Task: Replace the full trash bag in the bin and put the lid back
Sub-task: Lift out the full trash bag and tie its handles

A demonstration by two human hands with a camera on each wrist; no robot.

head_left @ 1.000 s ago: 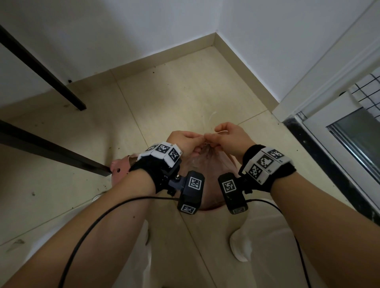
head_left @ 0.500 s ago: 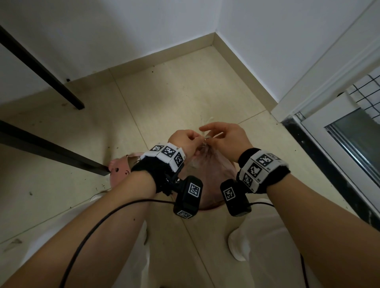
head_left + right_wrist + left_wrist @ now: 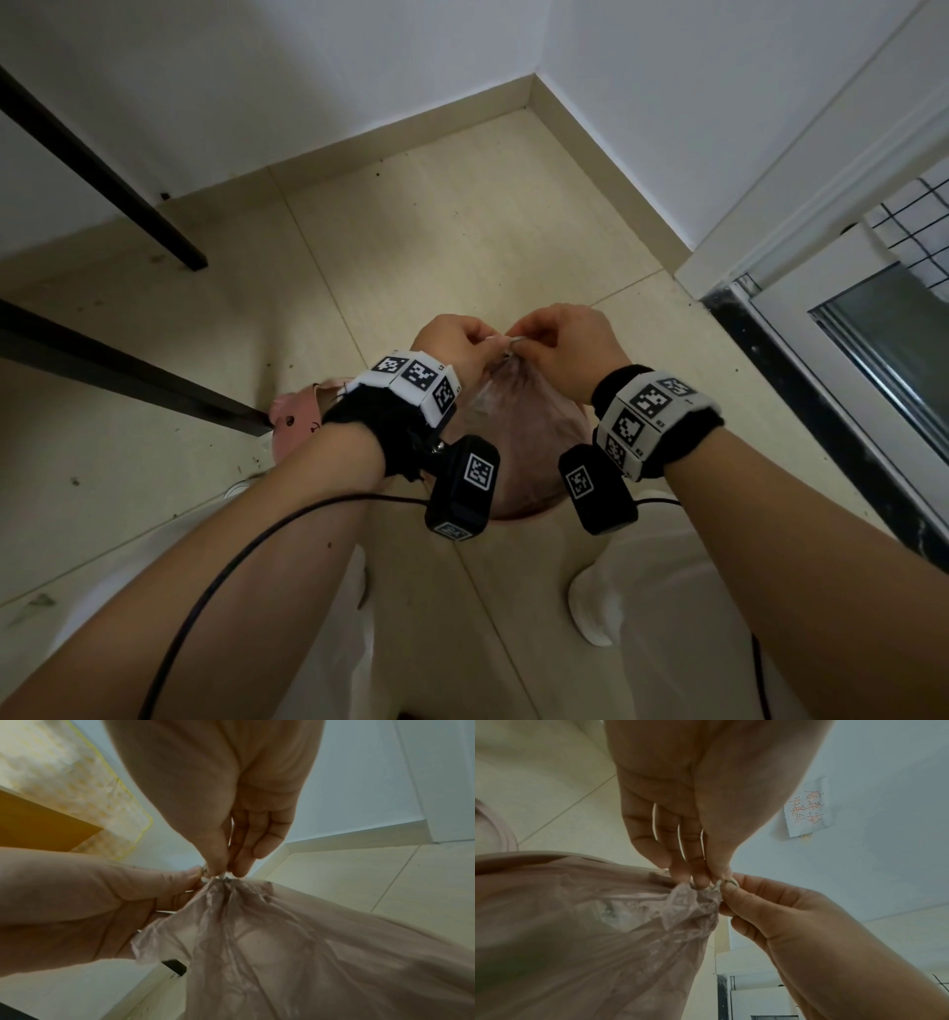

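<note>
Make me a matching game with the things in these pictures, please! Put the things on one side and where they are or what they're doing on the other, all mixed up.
Things:
1. trash bag
2. pink lid
3. left hand
4. paper note

States:
A. stuck on the wall
B. lying on the floor
C. gathered shut at the top
D. pinching the bag's neck

Pairs: 1-C, 2-B, 3-D, 4-A

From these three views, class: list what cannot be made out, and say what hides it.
- Bin, head view: mostly hidden by the trash bag and wrist cameras.
- Bag contents, all views: blurred behind crinkled translucent plastic.
- Knot, wrist views: covered by left hand and right hand fingers.
- Pink lid, head view: partly behind the left wrist.
</note>
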